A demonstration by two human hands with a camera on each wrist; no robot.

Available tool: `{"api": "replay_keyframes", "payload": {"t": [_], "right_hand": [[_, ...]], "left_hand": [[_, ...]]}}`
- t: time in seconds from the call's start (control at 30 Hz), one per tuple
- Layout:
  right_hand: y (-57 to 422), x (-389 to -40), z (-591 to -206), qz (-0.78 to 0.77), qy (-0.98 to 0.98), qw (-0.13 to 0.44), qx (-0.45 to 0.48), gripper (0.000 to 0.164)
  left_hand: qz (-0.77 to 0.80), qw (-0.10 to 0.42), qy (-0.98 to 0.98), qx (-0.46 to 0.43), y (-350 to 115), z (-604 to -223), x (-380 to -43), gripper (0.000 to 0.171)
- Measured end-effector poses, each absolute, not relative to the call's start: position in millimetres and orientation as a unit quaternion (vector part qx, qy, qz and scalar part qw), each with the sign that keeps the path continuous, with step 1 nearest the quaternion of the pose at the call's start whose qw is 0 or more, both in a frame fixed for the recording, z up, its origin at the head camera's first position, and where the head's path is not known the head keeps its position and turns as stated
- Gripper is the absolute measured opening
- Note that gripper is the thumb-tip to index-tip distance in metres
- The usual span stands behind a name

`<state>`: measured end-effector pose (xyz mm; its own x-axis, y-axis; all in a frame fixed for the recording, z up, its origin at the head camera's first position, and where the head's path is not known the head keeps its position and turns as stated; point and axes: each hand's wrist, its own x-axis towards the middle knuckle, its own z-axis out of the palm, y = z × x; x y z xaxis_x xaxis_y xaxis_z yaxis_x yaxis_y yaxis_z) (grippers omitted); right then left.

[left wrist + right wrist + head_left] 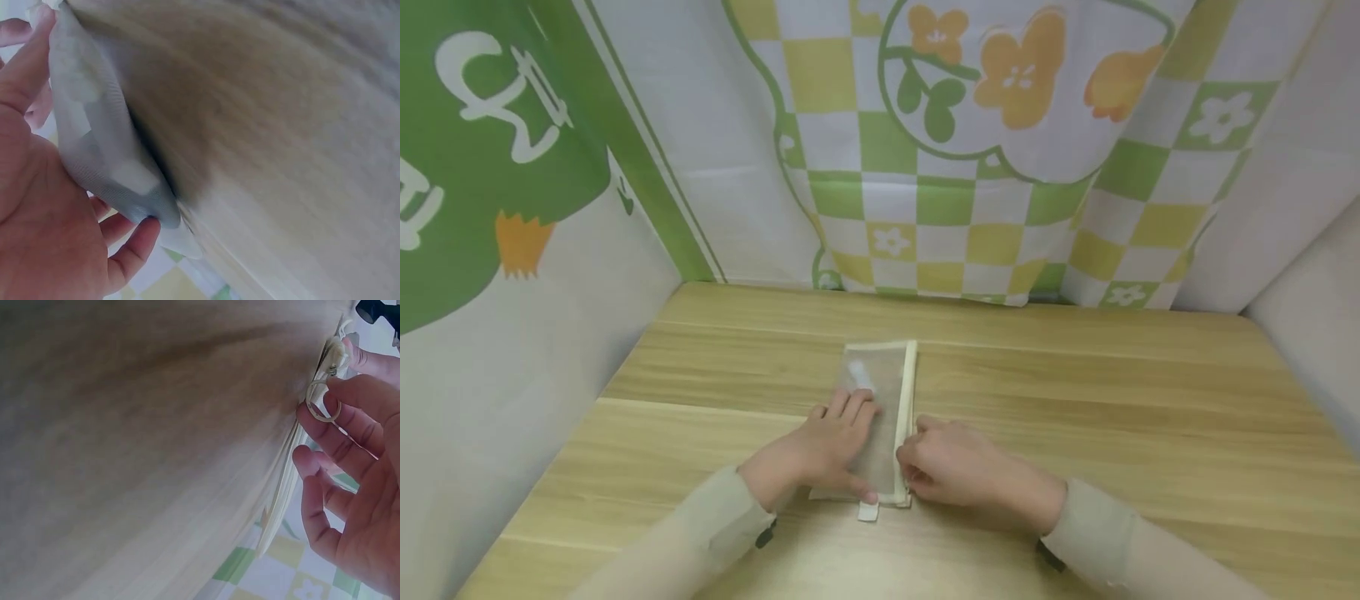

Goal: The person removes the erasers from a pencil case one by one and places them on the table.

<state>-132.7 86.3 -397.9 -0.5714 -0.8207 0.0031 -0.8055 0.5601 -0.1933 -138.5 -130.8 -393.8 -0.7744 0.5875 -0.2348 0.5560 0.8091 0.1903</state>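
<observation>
A pale, see-through mesh zipper pouch (889,392) lies flat on the wooden table, its cream zipper strip running down the right side. My left hand (835,442) rests on the mesh with fingers spread. Its thumb touches the pouch's near edge, beside a small white tag (868,512). At the near end of the zipper, my right hand (955,462) pinches the pull. A ring (309,400) on that pull shows between the fingers in the right wrist view. Through the left wrist view, the mesh (119,144) bulges slightly beside the palm.
The wooden table (1112,400) spreads around the pouch. Behind it hangs a green, yellow and white checked cloth (940,200) with flowers, reaching down to the back edge. Pale walls (550,375) close in the left and right sides.
</observation>
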Motion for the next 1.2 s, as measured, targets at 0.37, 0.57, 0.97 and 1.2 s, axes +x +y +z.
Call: {"api": "replay_keyframes", "payload": {"t": [0.37,0.57,0.97,1.2], "right_hand": [[94.0,-132.2,-392.1,-0.111,0.896,0.049,-0.427,0.023],[96.0,-132.5,-391.5,-0.122,0.89,0.054,-0.436,0.02],[88.7,-134.6,-398.5,-0.097,0.888,0.023,-0.448,0.014],[87.4,-140.6,-398.8,-0.105,0.892,0.01,-0.439,0.018]], "left_hand": [[0.035,0.151,0.94,0.305,-129.0,-393.2,-140.0,0.113],[0.024,0.162,0.943,0.29,-123.2,-391.2,-139.8,0.102],[-0.017,0.125,0.951,0.282,-117.4,-397.0,-136.5,0.118],[-0.017,0.129,0.951,0.28,-116.5,-395.5,-136.2,0.118]]}}
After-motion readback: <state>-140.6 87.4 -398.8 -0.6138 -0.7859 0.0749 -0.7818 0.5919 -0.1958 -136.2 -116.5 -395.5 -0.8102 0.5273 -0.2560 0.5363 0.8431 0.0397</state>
